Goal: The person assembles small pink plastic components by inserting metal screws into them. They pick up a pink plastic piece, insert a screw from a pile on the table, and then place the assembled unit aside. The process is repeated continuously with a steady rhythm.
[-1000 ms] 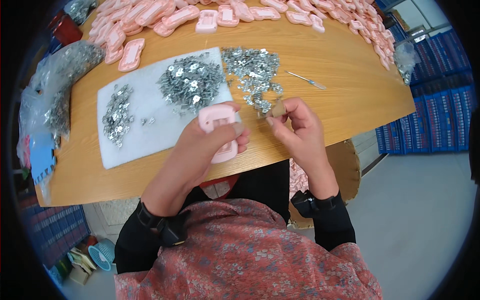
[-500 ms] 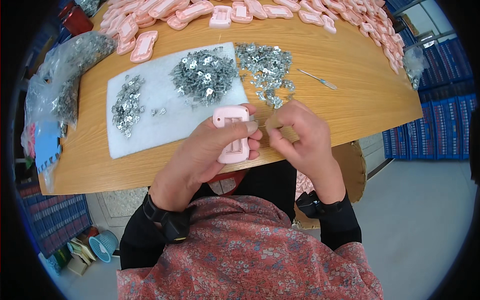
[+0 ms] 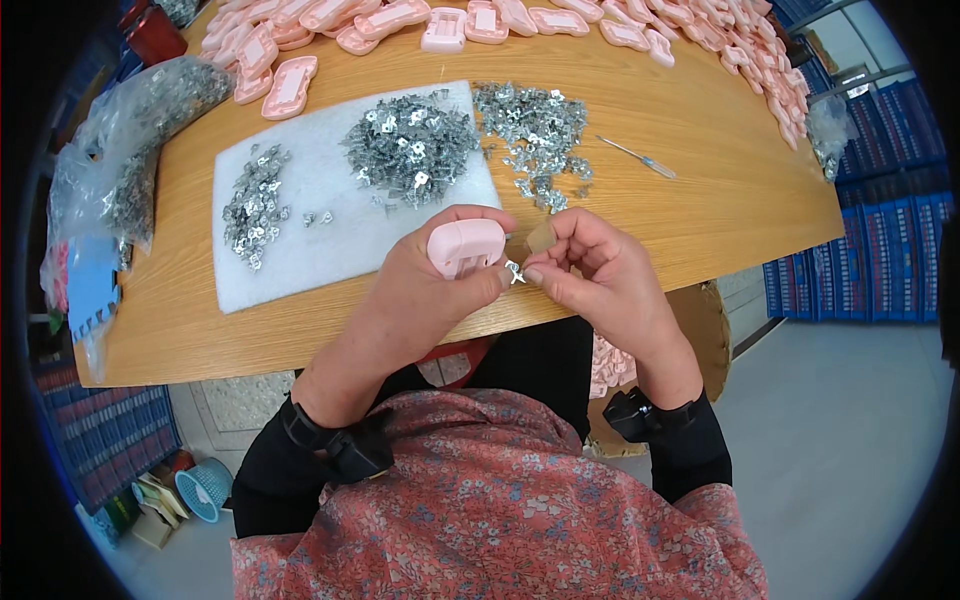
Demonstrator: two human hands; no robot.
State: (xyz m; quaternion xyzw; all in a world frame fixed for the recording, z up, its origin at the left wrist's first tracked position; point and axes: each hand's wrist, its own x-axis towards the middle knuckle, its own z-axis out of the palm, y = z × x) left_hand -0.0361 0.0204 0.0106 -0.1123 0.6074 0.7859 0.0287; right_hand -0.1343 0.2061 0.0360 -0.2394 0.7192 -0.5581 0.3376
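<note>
My left hand (image 3: 425, 285) is wrapped around a pale pink plastic case (image 3: 466, 238) with a recessed compartment, held tilted above the table's near edge. Between my left thumb tip and my right fingertips is a small shiny metal clip (image 3: 515, 272). My right hand (image 3: 600, 275) pinches at that clip with thumb and forefinger, its other fingers curled. A tan wrap (image 3: 541, 237) covers one right fingertip. Just beyond my hands, a large heap of metal clips (image 3: 412, 150) and a smaller heap (image 3: 256, 208) lie on a white foam sheet (image 3: 315, 270).
More loose clips (image 3: 535, 135) lie on the wooden table (image 3: 700, 200) by a thin pointed tool (image 3: 636, 156). Many pink cases (image 3: 290, 88) pile along the far edge. A clear bag of metal parts (image 3: 140, 150) stands at left, near a blue foam piece (image 3: 92, 285).
The pink case has tipped, so its compartment shows less. My right hand has come in against the left fingertips, and a metal clip now shows between them.
</note>
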